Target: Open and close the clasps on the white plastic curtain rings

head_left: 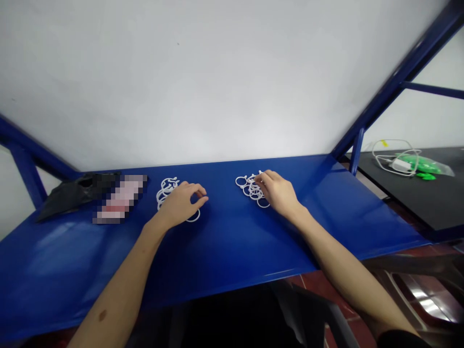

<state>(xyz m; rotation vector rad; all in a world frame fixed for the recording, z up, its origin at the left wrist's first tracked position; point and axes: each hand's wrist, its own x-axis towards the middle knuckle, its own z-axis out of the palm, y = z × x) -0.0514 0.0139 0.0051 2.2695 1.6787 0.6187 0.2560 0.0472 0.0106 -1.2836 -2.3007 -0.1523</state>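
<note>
Two heaps of white plastic rings lie on a blue shelf (224, 241). My left hand (181, 204) rests over the left heap (166, 187), fingers curled down and pinched on a white ring (195, 217) at its near edge. My right hand (279, 192) reaches onto the right heap (250, 187), fingertips pinched among the rings there. Both forearms stretch in from the bottom of the view.
A black plastic bag (68, 193) and a blurred pinkish packet (121, 198) lie at the shelf's left. Blue frame struts rise at both sides. To the right, a black table (427, 193) holds a white cable with charger (397, 162) and a green bag (422, 164). A white wall stands behind.
</note>
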